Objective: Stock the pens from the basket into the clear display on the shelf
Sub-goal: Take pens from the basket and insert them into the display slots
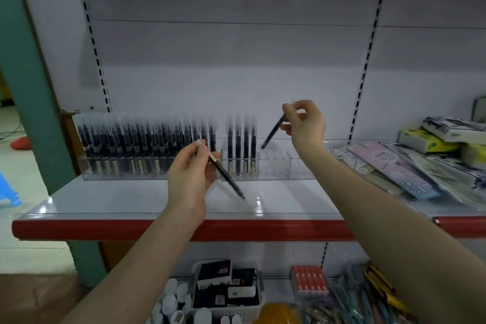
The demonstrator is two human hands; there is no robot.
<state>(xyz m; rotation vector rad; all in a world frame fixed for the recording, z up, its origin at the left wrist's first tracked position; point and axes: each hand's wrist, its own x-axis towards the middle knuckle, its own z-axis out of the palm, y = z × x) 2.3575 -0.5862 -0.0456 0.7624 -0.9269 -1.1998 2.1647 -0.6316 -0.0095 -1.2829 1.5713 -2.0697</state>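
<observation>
Left hand [190,173] pinches black pen [227,177] between thumb and fingers, tip slanting down-right just above shelf [147,200]. Right hand [305,123] pinches second pen [273,131] near its top, tip angled down-left over empty holes of clear display [286,166]. Display stands just behind both hands: left part packed with upright pens, four more between hands. Basket [226,294] below, between forearms.

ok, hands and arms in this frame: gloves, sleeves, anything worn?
Nothing worn that shows. The left hand and right hand are both bare, with no gloves, rings or wrist straps visible. Both forearms are bare up to the frame edge, so no sleeve shows. Fingernails are short and unpainted. No markers or cables on either arm.
</observation>
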